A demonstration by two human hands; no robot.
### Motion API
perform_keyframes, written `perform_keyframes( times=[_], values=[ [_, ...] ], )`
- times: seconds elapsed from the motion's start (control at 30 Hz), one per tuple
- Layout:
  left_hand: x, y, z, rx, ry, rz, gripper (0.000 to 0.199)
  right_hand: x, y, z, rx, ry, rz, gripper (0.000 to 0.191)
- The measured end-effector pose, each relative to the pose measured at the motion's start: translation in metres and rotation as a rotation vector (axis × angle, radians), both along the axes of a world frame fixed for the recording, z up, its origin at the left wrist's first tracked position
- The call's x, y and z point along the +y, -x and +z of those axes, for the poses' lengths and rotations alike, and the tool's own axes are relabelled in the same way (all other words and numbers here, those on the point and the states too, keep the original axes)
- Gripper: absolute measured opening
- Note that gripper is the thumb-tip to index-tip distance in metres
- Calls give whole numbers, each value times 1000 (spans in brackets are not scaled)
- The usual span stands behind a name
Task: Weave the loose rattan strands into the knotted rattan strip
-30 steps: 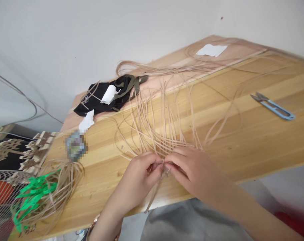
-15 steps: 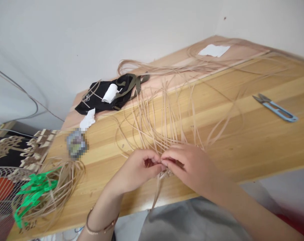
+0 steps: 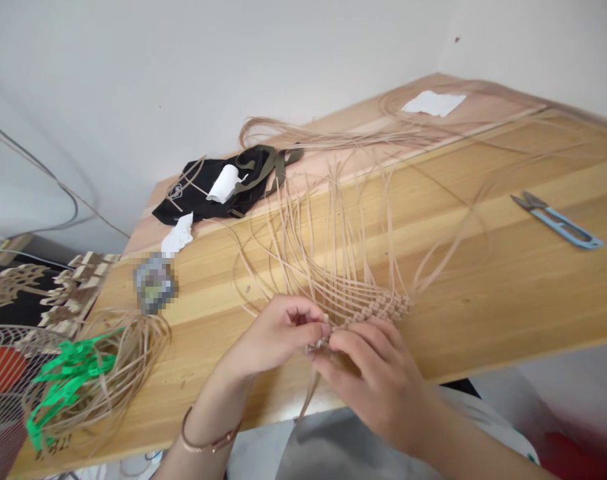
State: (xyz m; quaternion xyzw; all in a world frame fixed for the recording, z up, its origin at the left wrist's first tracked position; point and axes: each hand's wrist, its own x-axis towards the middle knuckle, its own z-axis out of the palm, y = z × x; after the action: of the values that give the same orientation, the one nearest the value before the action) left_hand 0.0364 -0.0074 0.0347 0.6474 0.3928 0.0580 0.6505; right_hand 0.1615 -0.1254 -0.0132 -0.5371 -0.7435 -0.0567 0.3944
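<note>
Wooden table (image 3: pixel 458 293) — both hands (image 3: pixel 325 337) pinch the knotted tan cords (image 3: pixel 383 305).

Wears thin copper-col. bracelet (image 3: pixel 203 449) on L wrist (image 3: pixel 222 393), rounded, w/ twisted-looking band & small shiny bits nr one side; finer detail too blurry. Also wears plain gray clothing (image 3: pixel 328 445) at lap, w/ soft folds & darker patches.

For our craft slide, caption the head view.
Two hands work a knotted cord band on a wooden table.

The fingers (image 3: pixel 354 345) partly hide the knotted piece (image 3: pixel 385 307).
</note>
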Motion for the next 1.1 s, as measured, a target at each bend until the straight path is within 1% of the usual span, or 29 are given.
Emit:
perform_keyframes(
  times=[0.1, 0.2, 0.27, 0.33, 0.43, 0.63, 0.73, 0.8, 0.93, 1.1],
  values=[
    [0, -1, -1, -11, 18, 18, 9, 0, 9, -5, 14, -65, -17, 17],
    [1, 1, -3, -55, 62, 40, 7, -1, 7, -5, 106, -89, 12, 18],
    [3, 2, -7, -80, 121, 50, 7, -1, -2, -2, 190, -63, 28, 18],
    [4, 4, -9, -96, 167, 56, 9, 1, -12, 2, 269, -28, -10, 16],
    [5, 5, -11, -119, 170, 53, 11, 8, -24, 9, 326, 71, -73, 12],
    [5, 6, -10, -139, 79, -57, 10, 24, -36, 25, 332, 432, -4, 13],
    [4, 7, -8, -135, 46, -83, 9, 32, -39, 32, 309, 585, -5, 14],
    [2, 7, -7, -129, 13, -85, 8, 35, -39, 34, 299, 635, -20, 15],
    [-2, 5, -7, -78, -88, -87, 10, 39, -37, 34, 295, 669, -34, 14],
    [-5, 3, -9, -67, -297, -121, 13, 41, -37, 36, 298, 691, -62, 13]
  ],
)
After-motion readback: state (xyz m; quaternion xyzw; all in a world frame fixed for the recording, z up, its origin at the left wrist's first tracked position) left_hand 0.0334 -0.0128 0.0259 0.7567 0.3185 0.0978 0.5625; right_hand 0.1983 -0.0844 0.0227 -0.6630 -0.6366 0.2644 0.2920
